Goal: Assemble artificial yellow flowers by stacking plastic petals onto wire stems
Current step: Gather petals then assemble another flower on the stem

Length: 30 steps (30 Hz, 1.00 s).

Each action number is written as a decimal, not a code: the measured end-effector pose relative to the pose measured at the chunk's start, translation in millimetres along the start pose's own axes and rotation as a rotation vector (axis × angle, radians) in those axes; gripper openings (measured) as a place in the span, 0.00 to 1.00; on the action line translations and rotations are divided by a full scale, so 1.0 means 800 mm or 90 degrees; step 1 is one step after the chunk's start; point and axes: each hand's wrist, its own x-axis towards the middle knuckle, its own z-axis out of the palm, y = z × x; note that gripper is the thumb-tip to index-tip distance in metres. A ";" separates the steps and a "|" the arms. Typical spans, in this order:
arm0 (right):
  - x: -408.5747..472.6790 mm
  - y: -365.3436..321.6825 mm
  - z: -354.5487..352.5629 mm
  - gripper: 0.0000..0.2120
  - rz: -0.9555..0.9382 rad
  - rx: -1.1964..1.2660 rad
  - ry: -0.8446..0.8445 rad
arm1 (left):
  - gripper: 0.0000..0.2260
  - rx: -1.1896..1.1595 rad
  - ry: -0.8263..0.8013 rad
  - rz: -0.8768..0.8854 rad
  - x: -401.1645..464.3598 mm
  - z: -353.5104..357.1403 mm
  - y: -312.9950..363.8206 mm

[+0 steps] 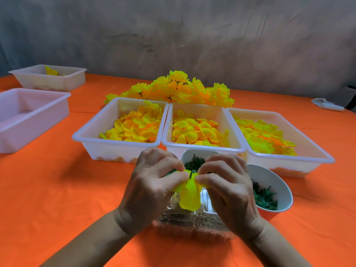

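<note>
Both hands meet over the near middle of the orange table. My left hand [152, 182] and my right hand [227, 184] pinch a yellow plastic petal piece [189, 195] from either side, and a dark green stem tip [190, 174] pokes up through it between the fingertips. Three white trays of yellow petals stand behind: left tray [107, 130], middle tray [204, 148], right tray [308, 143]. A heap of finished yellow flowers [173, 89] lies behind the trays.
Two white bowls hold green parts, one behind my hands [194, 154] and one at the right [277, 182]. A clear plastic box [192, 222] sits under my hands. Two more white trays [28, 116] [52, 78] stand at the far left. A white cloth [327, 105] lies far right.
</note>
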 end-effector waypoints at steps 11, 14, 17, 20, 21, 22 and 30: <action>-0.009 -0.001 0.006 0.14 0.005 -0.039 0.018 | 0.20 0.021 0.012 0.017 -0.004 0.003 0.002; -0.010 -0.001 0.006 0.12 0.022 -0.024 0.010 | 0.17 0.010 0.000 0.027 -0.004 0.001 -0.002; -0.015 0.001 0.001 0.08 0.095 0.021 -0.005 | 0.10 -0.047 -0.081 -0.007 -0.002 -0.009 -0.008; -0.015 0.002 -0.006 0.17 0.136 0.003 -0.020 | 0.18 -0.177 -0.149 -0.113 0.000 -0.026 -0.014; -0.014 0.002 -0.007 0.19 0.137 0.000 -0.028 | 0.18 -0.256 -0.160 -0.158 0.001 -0.032 -0.015; -0.013 0.003 -0.008 0.20 0.135 0.000 -0.038 | 0.18 -0.341 -0.159 -0.206 0.004 -0.037 -0.015; 0.002 0.011 -0.016 0.18 0.129 0.005 -0.052 | 0.10 -0.384 -0.135 -0.338 0.024 -0.004 0.007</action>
